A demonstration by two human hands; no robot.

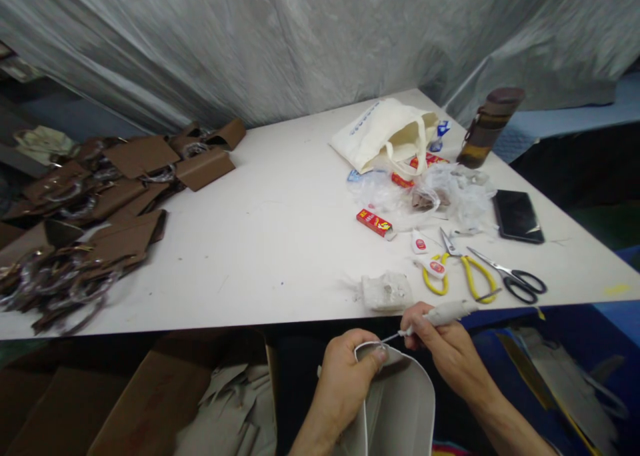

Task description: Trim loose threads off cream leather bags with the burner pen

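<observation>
Below the table's front edge, my left hand (350,369) pinches the upper rim of a light grey bag-like piece (405,403), whose open side faces up. My right hand (445,343) is closed around a thin metal tool with a wrapped, pale handle (447,313). The tool's tip reaches the rim beside my left thumb; whether it goes through the material cannot be made out. Just beyond my hands lies a small whitish block in clear plastic (387,291). Yellow-handled scissors (470,276) and black-handled scissors (520,283) lie to the right of it.
Brown bags (143,156) are heaped on the left of the white table (260,243). At the right are a cream tote (375,136), plastic wrapping, red boxes (374,223), a phone (517,216) and a bottle (490,128). A cardboard box (150,396) with grey pieces stands below.
</observation>
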